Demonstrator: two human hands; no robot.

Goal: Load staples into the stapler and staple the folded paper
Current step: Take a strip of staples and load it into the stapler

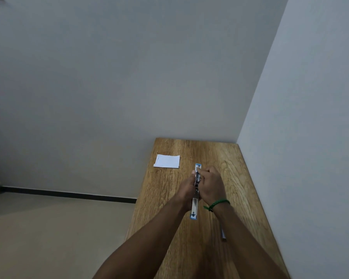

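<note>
Blue-trimmed stapler (196,184) opened flat, gripped by left hand (186,188) and right hand (211,184); folded paper (166,161) beyond left hand on counter (230,178). Risk: staples misseat, jam.

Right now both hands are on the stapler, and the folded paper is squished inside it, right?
Not quite. Both the left hand and the right hand are on the opened stapler, but the paper is not inside it. The head view shows the paper lying by itself on the table, farther back and to the left.
</note>
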